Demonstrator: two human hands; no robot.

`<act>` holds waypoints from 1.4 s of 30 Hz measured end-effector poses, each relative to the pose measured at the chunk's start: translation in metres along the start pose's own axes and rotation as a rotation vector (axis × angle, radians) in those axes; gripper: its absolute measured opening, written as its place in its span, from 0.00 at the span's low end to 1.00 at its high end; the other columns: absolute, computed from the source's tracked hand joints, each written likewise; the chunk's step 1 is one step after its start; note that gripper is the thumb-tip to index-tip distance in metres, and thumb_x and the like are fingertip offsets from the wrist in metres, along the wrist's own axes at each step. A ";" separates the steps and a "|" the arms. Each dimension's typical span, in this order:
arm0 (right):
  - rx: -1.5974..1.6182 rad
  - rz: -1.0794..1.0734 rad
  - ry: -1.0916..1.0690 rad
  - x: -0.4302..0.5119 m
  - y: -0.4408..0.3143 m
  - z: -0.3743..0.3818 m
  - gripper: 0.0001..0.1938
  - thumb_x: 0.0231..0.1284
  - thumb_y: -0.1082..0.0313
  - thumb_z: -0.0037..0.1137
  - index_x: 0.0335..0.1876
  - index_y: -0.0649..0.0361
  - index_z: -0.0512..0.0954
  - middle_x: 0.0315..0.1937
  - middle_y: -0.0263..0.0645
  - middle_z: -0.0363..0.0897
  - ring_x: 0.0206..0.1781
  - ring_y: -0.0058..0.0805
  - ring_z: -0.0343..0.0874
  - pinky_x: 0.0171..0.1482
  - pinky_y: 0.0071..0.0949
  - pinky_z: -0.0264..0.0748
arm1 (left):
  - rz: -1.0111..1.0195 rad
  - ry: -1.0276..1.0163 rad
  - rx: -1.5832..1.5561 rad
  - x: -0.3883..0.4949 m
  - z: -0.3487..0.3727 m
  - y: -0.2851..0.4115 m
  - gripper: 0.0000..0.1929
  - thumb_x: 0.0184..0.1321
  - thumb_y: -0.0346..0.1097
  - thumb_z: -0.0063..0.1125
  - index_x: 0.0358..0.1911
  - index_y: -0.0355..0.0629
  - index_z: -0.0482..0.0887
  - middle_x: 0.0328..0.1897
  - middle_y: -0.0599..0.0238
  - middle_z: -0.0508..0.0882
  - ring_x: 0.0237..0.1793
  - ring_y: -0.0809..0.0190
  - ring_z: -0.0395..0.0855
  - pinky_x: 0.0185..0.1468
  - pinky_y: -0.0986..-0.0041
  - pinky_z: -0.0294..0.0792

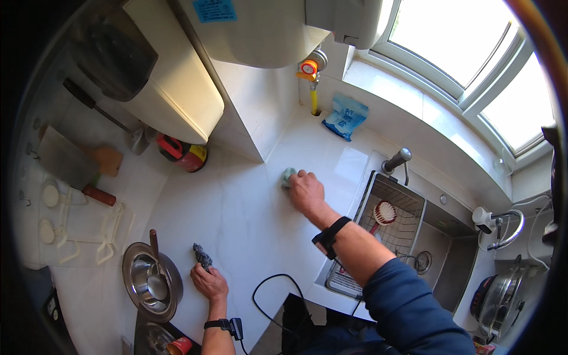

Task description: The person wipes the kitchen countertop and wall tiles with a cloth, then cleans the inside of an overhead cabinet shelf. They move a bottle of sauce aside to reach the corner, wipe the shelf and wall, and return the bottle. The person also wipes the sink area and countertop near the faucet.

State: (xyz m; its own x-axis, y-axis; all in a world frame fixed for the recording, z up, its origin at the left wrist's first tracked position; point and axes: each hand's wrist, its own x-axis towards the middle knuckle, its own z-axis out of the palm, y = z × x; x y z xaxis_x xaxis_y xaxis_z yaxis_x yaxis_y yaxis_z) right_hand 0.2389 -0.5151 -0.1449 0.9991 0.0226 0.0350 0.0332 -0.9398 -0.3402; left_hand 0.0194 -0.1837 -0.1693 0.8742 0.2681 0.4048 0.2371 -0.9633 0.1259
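My right hand (306, 191) grips a crumpled pale green cloth (289, 175) and presses it on the white countertop (235, 208), close to the wall corner. Nearer my body, my left hand (210, 282) rests low over the counter with its fingers closed on a dark grey scouring pad (202, 255), whose far end sticks out past the fingers. Just left of that hand stand nested metal bowls (174, 279) with a wooden-handled utensil (154, 244) in them. A strap with a small device is on each wrist.
At the right, a wire basket (421, 217) with a red-and-white brush (384, 213) sits in the sink (461, 266). A blue packet (345, 116) lies by the yellow gas pipe (314, 101). A red container (188, 155) stands beneath a cabinet. A black cable (275, 276) loops over the counter's near edge.
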 end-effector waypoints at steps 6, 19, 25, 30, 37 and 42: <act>-0.117 0.308 -0.041 0.020 0.093 -0.065 0.14 0.62 0.56 0.60 0.44 0.57 0.84 0.48 0.45 0.84 0.52 0.48 0.83 0.50 0.48 0.83 | -0.034 -0.012 -0.007 -0.003 0.002 0.000 0.19 0.61 0.32 0.55 0.53 0.31 0.71 0.46 0.40 0.75 0.48 0.37 0.75 0.55 0.48 0.68; -0.088 0.161 -0.035 0.026 0.064 -0.036 0.13 0.61 0.59 0.58 0.46 0.56 0.83 0.49 0.46 0.83 0.51 0.49 0.83 0.49 0.47 0.83 | -0.033 0.007 -0.035 -0.002 0.002 -0.002 0.19 0.63 0.32 0.52 0.54 0.30 0.71 0.49 0.39 0.76 0.51 0.35 0.75 0.57 0.46 0.68; -0.170 0.225 -0.015 0.030 0.080 -0.049 0.14 0.63 0.54 0.60 0.46 0.54 0.85 0.50 0.44 0.83 0.52 0.48 0.83 0.50 0.46 0.83 | -0.067 -0.026 -0.013 -0.004 0.005 -0.002 0.19 0.63 0.32 0.52 0.55 0.31 0.70 0.50 0.39 0.75 0.51 0.36 0.75 0.57 0.46 0.68; -0.062 -0.044 -0.089 0.009 0.000 -0.002 0.11 0.64 0.62 0.55 0.46 0.56 0.82 0.51 0.44 0.81 0.53 0.47 0.82 0.50 0.46 0.84 | -0.034 0.023 -0.011 -0.001 0.004 -0.001 0.18 0.64 0.31 0.52 0.55 0.31 0.71 0.50 0.39 0.75 0.50 0.35 0.75 0.55 0.47 0.68; -0.123 0.233 -0.108 0.039 0.077 -0.061 0.13 0.63 0.58 0.58 0.45 0.58 0.83 0.48 0.48 0.83 0.52 0.49 0.83 0.50 0.49 0.82 | -0.049 0.013 -0.052 -0.004 0.004 -0.003 0.18 0.64 0.30 0.52 0.55 0.31 0.70 0.50 0.39 0.75 0.50 0.35 0.74 0.55 0.47 0.68; -0.028 0.122 -0.105 -0.016 0.028 -0.028 0.14 0.63 0.56 0.59 0.47 0.55 0.82 0.50 0.46 0.82 0.52 0.49 0.83 0.50 0.49 0.83 | -0.077 -0.026 -0.031 -0.004 0.005 -0.004 0.18 0.63 0.31 0.52 0.55 0.31 0.71 0.51 0.39 0.76 0.51 0.36 0.75 0.56 0.47 0.69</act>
State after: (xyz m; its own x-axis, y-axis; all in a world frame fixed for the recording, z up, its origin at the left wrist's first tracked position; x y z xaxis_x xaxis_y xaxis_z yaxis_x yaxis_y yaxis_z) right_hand 0.2228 -0.5511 -0.1281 0.9928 -0.0582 -0.1043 -0.0880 -0.9468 -0.3096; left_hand 0.0174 -0.1811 -0.1757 0.8646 0.3406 0.3694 0.2912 -0.9388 0.1840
